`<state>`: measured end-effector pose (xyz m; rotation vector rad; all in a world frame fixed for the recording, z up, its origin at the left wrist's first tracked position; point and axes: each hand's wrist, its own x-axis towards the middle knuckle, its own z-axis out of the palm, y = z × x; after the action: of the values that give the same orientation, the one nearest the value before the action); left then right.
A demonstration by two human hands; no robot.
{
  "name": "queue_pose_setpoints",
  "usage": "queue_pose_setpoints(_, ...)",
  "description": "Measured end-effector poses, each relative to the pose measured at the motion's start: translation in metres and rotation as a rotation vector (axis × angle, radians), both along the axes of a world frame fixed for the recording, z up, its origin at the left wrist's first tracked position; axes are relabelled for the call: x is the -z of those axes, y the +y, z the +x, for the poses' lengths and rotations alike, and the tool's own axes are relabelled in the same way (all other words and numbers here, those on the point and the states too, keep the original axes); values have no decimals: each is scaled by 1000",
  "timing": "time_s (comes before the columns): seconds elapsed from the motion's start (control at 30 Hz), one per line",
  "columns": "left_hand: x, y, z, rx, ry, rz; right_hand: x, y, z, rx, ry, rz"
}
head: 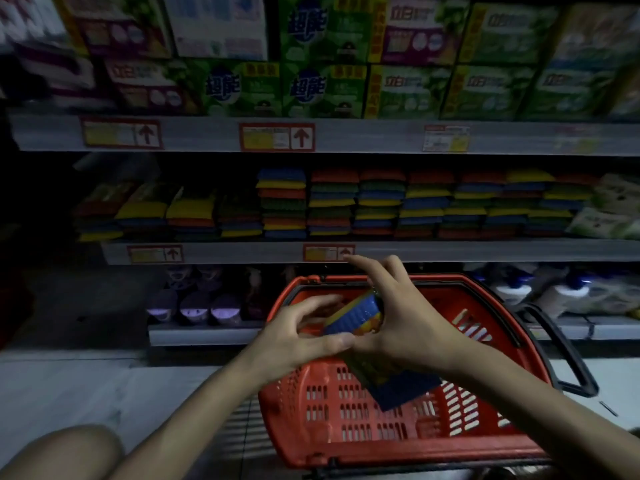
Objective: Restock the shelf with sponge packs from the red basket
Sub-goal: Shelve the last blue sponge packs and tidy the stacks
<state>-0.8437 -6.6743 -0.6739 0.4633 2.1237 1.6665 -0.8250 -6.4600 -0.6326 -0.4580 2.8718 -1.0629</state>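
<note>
A red plastic basket stands on the floor in front of the shelves. Over it both hands hold a sponge pack, blue on its upper face with yellow and orange at the edge. My left hand pinches the pack's near left end between thumb and fingers. My right hand grips its right side, the fingers curled over the top. Another blue sponge pack shows below my right wrist against the basket. The middle shelf carries stacks of red, green, blue and yellow sponge packs.
Green and purple detergent boxes fill the top shelf. Purple-capped items and white bottles sit on the bottom shelf. The basket's black handle hangs to the right. My knee shows at the lower left, above a pale floor.
</note>
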Motion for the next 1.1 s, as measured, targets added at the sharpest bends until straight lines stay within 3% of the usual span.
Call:
queue_pose_setpoints(0.47,-6,18,9,98,19,90,-8,11,18,-140,-151,-104)
queue_pose_setpoints(0.6,1,14,6,-41,-12,156,-17,22,19,-27,-222,-164)
queue_pose_setpoints(0.73,5,8,-6,-309,-216,377,-20,46,13,125,-205,-111)
queue_pose_setpoints(0.87,-7,2,-9,-393,-386,526,-22,52,10,214,-288,-339)
queue_pose_setpoints(1.1,-15,6,-5,-363,-362,519,-20,33,14,228,-340,-561)
